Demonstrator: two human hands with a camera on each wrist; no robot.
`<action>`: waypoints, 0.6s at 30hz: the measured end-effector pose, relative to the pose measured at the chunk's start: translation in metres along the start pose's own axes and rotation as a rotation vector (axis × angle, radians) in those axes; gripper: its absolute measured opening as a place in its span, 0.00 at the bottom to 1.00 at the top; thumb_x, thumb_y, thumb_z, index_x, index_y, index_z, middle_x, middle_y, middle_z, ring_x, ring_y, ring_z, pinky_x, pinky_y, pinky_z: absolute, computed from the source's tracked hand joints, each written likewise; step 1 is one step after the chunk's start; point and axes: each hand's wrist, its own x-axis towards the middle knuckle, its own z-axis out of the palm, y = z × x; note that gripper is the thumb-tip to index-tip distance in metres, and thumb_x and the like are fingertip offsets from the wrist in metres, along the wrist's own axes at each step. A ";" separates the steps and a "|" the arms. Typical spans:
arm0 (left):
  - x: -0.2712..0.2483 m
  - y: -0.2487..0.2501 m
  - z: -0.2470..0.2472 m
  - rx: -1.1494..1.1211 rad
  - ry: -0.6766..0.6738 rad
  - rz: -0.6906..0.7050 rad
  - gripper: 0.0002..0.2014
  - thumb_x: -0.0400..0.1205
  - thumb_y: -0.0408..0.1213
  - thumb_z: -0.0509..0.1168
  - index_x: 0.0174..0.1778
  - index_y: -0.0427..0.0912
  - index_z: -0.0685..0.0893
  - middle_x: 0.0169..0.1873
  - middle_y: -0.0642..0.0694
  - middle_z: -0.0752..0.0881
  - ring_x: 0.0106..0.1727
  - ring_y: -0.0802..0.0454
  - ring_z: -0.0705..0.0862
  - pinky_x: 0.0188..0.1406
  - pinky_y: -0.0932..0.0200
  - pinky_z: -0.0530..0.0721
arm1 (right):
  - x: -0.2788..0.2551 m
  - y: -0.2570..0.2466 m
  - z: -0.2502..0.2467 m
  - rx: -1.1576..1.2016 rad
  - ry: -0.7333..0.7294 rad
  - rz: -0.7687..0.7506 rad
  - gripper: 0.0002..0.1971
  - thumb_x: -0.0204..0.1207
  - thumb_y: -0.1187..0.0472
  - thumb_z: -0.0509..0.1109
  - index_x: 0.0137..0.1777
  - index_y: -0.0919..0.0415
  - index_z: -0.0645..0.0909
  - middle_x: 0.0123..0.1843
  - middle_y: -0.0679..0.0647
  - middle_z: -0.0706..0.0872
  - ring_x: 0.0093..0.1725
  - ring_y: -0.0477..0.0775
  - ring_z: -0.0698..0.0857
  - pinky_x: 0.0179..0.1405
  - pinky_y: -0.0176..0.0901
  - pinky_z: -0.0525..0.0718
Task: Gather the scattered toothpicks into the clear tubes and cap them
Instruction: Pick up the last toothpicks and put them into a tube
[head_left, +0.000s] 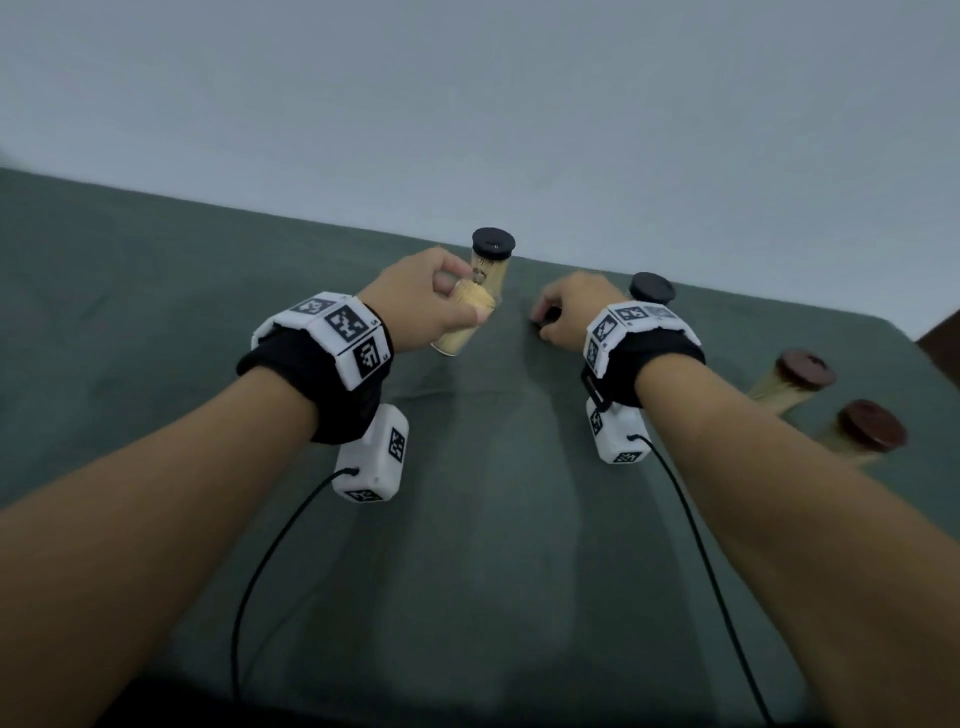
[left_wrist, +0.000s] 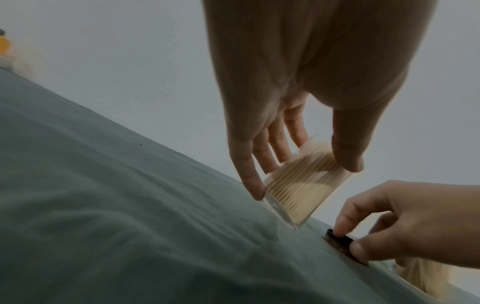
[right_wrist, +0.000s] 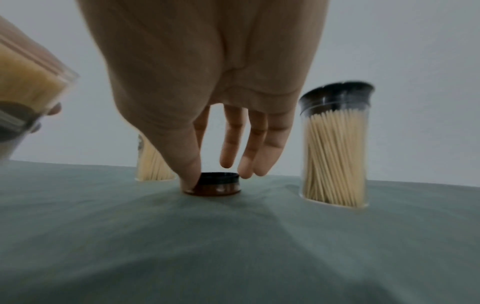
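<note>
- Two hands share the step in hand, judged to be fetching a cap for the open tube.
- The left hand (head_left: 422, 291) holds the clear plastic tube packed with pale wooden toothpicks (left_wrist: 302, 186), thumb (left_wrist: 346, 144) on one side wall and fingers (left_wrist: 249, 174) curled along the other; the tube is tilted, its base close to the grey-green cloth (head_left: 493, 545), contact uncertain.
- The right hand (head_left: 569, 312) reaches down to the dark round plastic cap (right_wrist: 217, 184) lying on the cloth: thumb (right_wrist: 188, 166) touching one side of the cap, fingers (right_wrist: 248, 156) narrowly spread at the opposite side, the fingertips just short of the cap's rim; a closed pinch is not confirmed.
- Recommended procedure: the person should close thumb and fingertips on opposite sides of the cap wall, lift it straight up, and bring the tube upright before seating the cap, so no toothpicks spill from the open mouth.
- The cap lies directly below the right fingertips and just beside the tube's base.
- A black-capped filled tube (right_wrist: 335, 144) stands just beyond the right hand's little-finger side; another filled tube (right_wrist: 153, 164) stands behind the thumb.
</note>
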 end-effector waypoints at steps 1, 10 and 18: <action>-0.006 0.001 0.000 0.010 -0.001 0.004 0.19 0.76 0.38 0.75 0.60 0.49 0.78 0.43 0.60 0.83 0.42 0.66 0.83 0.43 0.69 0.81 | -0.008 0.000 0.000 0.011 -0.006 -0.009 0.07 0.73 0.60 0.74 0.44 0.45 0.87 0.49 0.44 0.84 0.53 0.50 0.84 0.51 0.37 0.79; -0.047 0.003 -0.004 0.014 0.007 -0.002 0.22 0.75 0.38 0.76 0.64 0.46 0.78 0.44 0.59 0.82 0.44 0.63 0.83 0.44 0.67 0.81 | -0.063 -0.010 0.006 0.012 -0.096 -0.063 0.22 0.69 0.54 0.76 0.64 0.43 0.81 0.57 0.47 0.81 0.62 0.53 0.82 0.53 0.38 0.78; -0.070 0.000 -0.004 -0.011 0.018 -0.002 0.21 0.75 0.39 0.76 0.63 0.47 0.79 0.44 0.60 0.82 0.45 0.65 0.83 0.44 0.70 0.80 | -0.084 -0.017 -0.002 0.458 0.056 -0.025 0.09 0.65 0.48 0.73 0.45 0.37 0.84 0.52 0.41 0.86 0.55 0.48 0.85 0.59 0.42 0.82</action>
